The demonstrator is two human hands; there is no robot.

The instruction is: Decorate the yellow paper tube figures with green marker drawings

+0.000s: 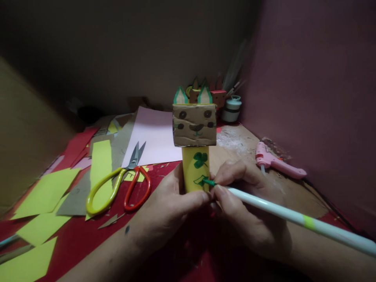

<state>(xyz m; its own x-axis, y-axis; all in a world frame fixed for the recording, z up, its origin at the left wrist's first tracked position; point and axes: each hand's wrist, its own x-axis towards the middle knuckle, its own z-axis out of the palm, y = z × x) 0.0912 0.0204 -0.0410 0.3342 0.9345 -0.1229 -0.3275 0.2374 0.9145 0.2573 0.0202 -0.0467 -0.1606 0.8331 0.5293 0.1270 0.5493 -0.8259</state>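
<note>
Upright in front of me is a cardboard animal figure (195, 133) with a boxy brown head, drawn face, green-edged pointed ears and a yellow tube body. My left hand (173, 199) is wrapped round the lower body, thumb across its front. In my right hand (246, 207) is a white marker pen (273, 211) with a green tip, pinched between thumb and fingers. The tip touches the yellow body at a partly filled green leaf outline. Above that outline sits a solid green clover drawing (200, 159). The lower end of the body is hidden by my hands.
Scissors (133, 164) with yellow and red handles lie open at left, near yellow paper pieces (47, 192) and a pale pink sheet (155, 133). A pink glue gun (276, 160) rests at right. Behind stand a light-blue pot (232, 109) and similar figures (217, 98).
</note>
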